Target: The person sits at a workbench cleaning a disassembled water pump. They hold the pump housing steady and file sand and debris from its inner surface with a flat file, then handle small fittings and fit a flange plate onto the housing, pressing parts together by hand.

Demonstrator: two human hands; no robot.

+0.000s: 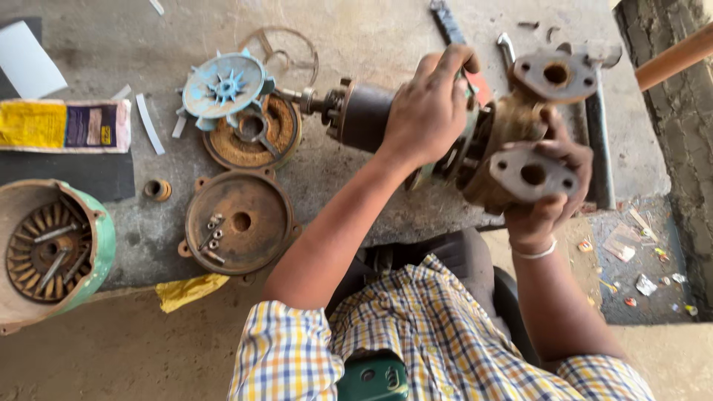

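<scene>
Two hands on one pump/rotor assy (pixel 460 141), held just above the bench (pixel 371 44), long axis running L-R. Far left of hands: green motor housing (pixel 56 249) w/ bolts inside. Nearer: rusty end cover (pixel 238 221) w/ loose bolts on it, blue fan (pixel 223 87) over a round rusty plate (pixel 256 137). Shaft tip (pixel 297 95) points left, almost at the fan. Left hand (pixel 431 111) wrapped over the top mid-body, fingers closed round it. Right hand (pixel 549 193) cups the flanged pump casing (pixel 531 134) from below at the right end, gripping. Behind/right of hands: metal bar (pixel 598 141), wooden handle (pixel 672 56). Fan + plate sit right off the shaft end; right side clear of parts
</scene>
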